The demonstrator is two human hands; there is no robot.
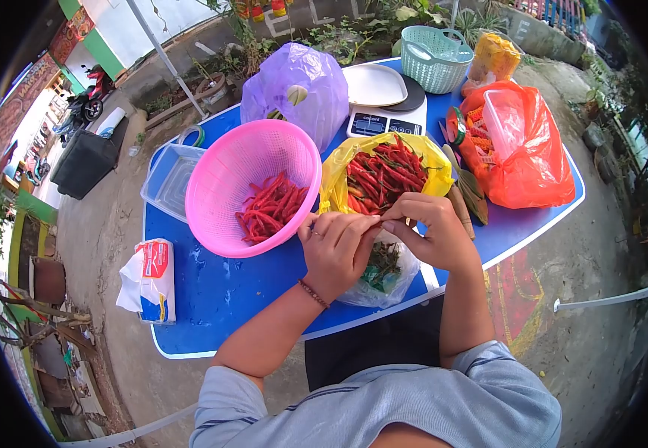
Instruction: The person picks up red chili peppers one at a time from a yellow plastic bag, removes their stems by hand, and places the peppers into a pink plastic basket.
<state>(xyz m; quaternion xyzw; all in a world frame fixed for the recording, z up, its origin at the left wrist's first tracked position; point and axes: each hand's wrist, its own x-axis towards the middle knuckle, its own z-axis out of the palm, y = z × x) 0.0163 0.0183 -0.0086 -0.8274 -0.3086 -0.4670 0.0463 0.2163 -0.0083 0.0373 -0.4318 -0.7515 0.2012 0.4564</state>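
Observation:
My left hand and my right hand meet fingertip to fingertip, both pinched on a thin red chili that the fingers mostly hide. Just beyond them is a yellow plastic bag, opened wide and heaped with red chilies. Beside my left hand, a pink mesh basket tilts toward me, with more red chilies gathered in its lower part. Below my fingers sits a clear plastic bag holding green stems and scraps.
On the blue table are a tissue pack, a clear container, a purple bag and a kitchen scale bearing a white tray. A green basket and an orange bag stand at the right.

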